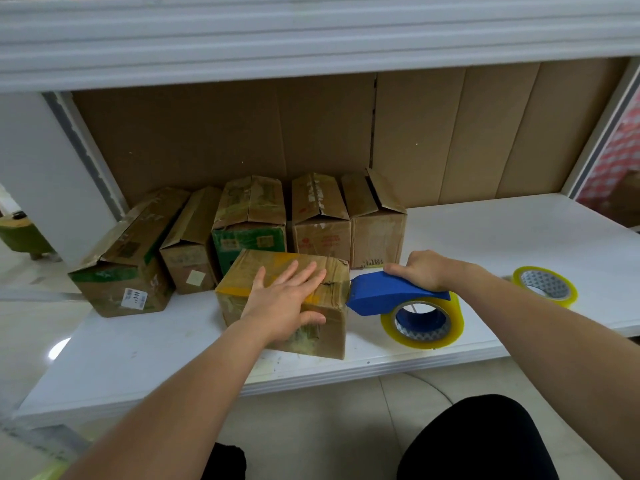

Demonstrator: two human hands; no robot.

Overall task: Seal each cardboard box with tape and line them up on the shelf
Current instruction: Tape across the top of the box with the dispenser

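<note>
1. White shelf [485, 237]: work surface, brown cardboard backing behind. Five cardboard boxes [320, 216] sit in a rough row at the back-left. Several have flaps lifted or gapping, so I judge them unsealed. The leftmost sits skewed and overhangs the shelf's left end.
2. Front box [332, 327]: the one being sealed. It stands just in front of the row, near the shelf's front edge, with flaps down and a torn spot along the top seam.
3. Left hand [285, 299]: fingers spread flat on the box top, thumb hooked over the near face. It presses the flaps down.
4. Tape dispenser [388, 296]: blue, loaded with a clear yellowish roll, nose against the box's top right edge. Right hand [424, 273] has its fingers curled round the handle.
5. Spare tape roll [545, 285]: lies flat on the shelf to the right, well apart from the box.
6. Risks (my judgement):
   - Pulling the dispenser across drags the box toward the front edge if the left hand lets up.
   - Tape may run off-seam, since the left hand covers much of the top.
   - The torn seam could rip further under tension.
   - The overhanging left box could tip if the row gets nudged.
</note>
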